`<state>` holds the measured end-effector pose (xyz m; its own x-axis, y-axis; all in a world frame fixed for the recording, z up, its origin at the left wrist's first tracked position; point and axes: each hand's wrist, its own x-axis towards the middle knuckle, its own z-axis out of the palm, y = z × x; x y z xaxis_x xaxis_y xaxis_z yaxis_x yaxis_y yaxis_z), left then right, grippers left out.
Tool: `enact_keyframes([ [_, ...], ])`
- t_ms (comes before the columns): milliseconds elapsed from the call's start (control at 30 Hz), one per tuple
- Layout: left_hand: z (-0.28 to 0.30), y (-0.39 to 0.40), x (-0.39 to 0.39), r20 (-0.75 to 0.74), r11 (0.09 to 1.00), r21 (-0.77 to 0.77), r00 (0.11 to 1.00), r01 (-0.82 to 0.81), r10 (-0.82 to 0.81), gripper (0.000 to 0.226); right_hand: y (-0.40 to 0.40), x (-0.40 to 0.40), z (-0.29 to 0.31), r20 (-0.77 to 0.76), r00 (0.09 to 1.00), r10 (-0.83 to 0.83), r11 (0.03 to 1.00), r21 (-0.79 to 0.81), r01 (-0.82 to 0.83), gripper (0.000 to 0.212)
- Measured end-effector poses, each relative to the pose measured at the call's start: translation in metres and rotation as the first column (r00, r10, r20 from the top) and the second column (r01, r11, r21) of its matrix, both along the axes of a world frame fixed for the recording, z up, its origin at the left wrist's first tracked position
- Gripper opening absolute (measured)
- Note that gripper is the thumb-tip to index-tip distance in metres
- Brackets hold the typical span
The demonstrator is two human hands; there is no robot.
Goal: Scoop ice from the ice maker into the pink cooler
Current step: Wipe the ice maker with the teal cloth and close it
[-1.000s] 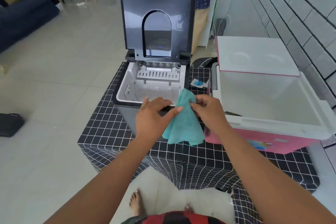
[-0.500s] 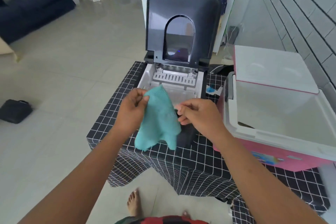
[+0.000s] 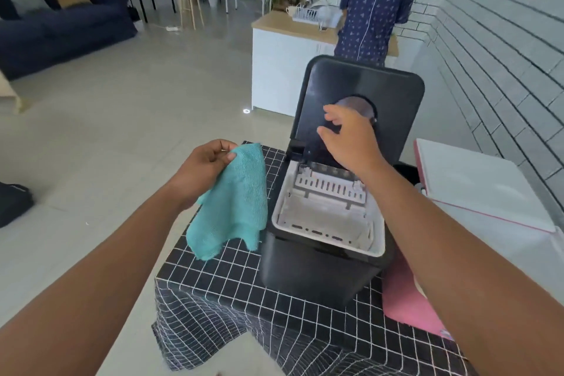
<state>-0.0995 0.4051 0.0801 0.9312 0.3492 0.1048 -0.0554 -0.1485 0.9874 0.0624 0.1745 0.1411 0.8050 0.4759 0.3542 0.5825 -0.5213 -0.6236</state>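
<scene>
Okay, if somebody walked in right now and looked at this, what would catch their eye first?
Probably the teal cloth, pinched in the left hand and hanging over the checked tablecloth. Next, the black ice maker in the middle, its lid standing open with the right hand reaching up in front of it. The pink cooler sits open at the right edge.

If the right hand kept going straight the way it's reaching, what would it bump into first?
Most likely the raised lid of the ice maker: the right hand points at its inner face, near the rounded window. Depth is unclear, so it may already touch.
</scene>
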Motion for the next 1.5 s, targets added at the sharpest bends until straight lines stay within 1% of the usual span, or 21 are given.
enact_keyframes([
  [67,0.006,0.013,0.014,-0.001,0.997,-0.039,0.998,0.066,-0.066,0.021,0.011,0.022,0.013,0.118,0.992,-0.04,0.994,-0.093,0.051,0.051],
  [133,0.013,0.023,0.029,0.016,0.989,-0.072,0.991,0.133,-0.132,0.018,0.019,0.043,0.026,0.246,0.966,-0.076,0.974,-0.191,0.125,0.056],
  [233,0.024,0.033,0.051,0.055,0.975,-0.115,0.981,0.192,-0.187,0.012,0.025,0.067,0.039,0.408,0.9,-0.156,0.887,-0.344,0.309,0.064],
  [300,0.032,0.038,0.064,0.067,0.966,-0.138,0.975,0.219,-0.212,0.012,0.026,0.075,0.043,0.41,0.885,-0.22,0.829,-0.4,0.392,0.065],
  [367,0.039,0.042,0.075,0.072,0.954,-0.162,0.968,0.25,-0.241,0.011,0.025,0.078,0.045,0.403,0.88,-0.252,0.791,-0.438,0.428,0.063],
  [467,0.047,0.049,0.088,0.096,0.933,-0.195,0.953,0.301,-0.287,0.012,0.022,0.071,0.052,0.484,0.838,-0.252,0.779,-0.413,0.473,0.052],
  [533,0.054,0.056,0.094,0.119,0.918,-0.218,0.943,0.331,-0.311,0.013,0.019,0.059,0.057,0.519,0.815,-0.258,0.794,-0.367,0.485,0.043],
  [600,0.063,0.064,0.099,0.168,0.89,-0.281,0.931,0.359,-0.323,0.015,0.013,0.042,0.058,0.577,0.78,-0.243,0.82,-0.308,0.483,0.036],
  [700,0.075,0.071,0.105,0.249,0.825,-0.373,0.902,0.425,-0.352,0.017,-0.003,0.005,0.055,0.668,0.717,-0.199,0.879,-0.201,0.432,0.033],
  [767,0.08,0.07,0.108,0.272,0.778,-0.385,0.867,0.496,-0.418,0.022,-0.016,-0.02,0.051,0.696,0.698,-0.166,0.891,-0.198,0.409,0.034],
  [800,0.081,0.067,0.109,0.278,0.756,-0.379,0.845,0.534,-0.457,0.023,-0.022,-0.031,0.049,0.693,0.705,-0.15,0.889,-0.218,0.403,0.034],
  [867,0.083,0.06,0.108,0.287,0.707,-0.359,0.793,0.609,-0.537,0.022,-0.034,-0.053,0.044,0.65,0.752,-0.107,0.876,-0.297,0.381,0.033],
  [933,0.084,0.052,0.106,0.294,0.652,-0.337,0.734,0.68,-0.613,0.028,-0.047,-0.071,0.037,0.542,0.838,-0.057,0.869,-0.387,0.309,0.034],
  [1000,0.084,0.044,0.103,0.289,0.609,-0.329,0.69,0.722,-0.663,0.043,-0.06,-0.086,0.027,0.396,0.917,-0.052,0.884,-0.409,0.227,0.035],
  [1033,0.084,0.04,0.101,0.281,0.591,-0.336,0.677,0.734,-0.68,0.048,-0.066,-0.092,0.021,0.337,0.94,-0.059,0.891,-0.406,0.201,0.036],
  [1067,0.083,0.036,0.101,0.272,0.57,-0.344,0.66,0.746,-0.7,0.052,-0.071,-0.099,0.013,0.309,0.95,-0.055,0.891,-0.413,0.186,0.038],
  [1133,0.083,0.026,0.099,0.241,0.531,-0.354,0.624,0.769,-0.743,0.053,-0.078,-0.108,-0.007,0.317,0.948,-0.009,0.875,-0.458,0.161,0.044],
  [1233,0.079,0.006,0.099,0.154,0.496,-0.382,0.583,0.78,-0.798,0.04,-0.081,-0.119,-0.045,0.292,0.956,0.002,0.857,-0.493,0.149,0.052],
  [1300,0.071,-0.007,0.098,0.094,0.498,-0.399,0.575,0.77,-0.813,0.025,-0.084,-0.126,-0.073,0.316,0.949,-0.012,0.866,-0.471,0.168,0.051],
  [1400,0.056,-0.022,0.099,-0.005,0.53,-0.416,0.581,0.739,-0.814,0.026,-0.084,-0.134,-0.104,0.319,0.947,-0.045,0.87,-0.453,0.194,0.047],
  [1500,0.043,-0.032,0.098,-0.11,0.581,-0.387,0.589,0.716,-0.8,0.02,-0.083,-0.137,-0.115,0.313,0.946,-0.087,0.878,-0.424,0.222,0.047],
])
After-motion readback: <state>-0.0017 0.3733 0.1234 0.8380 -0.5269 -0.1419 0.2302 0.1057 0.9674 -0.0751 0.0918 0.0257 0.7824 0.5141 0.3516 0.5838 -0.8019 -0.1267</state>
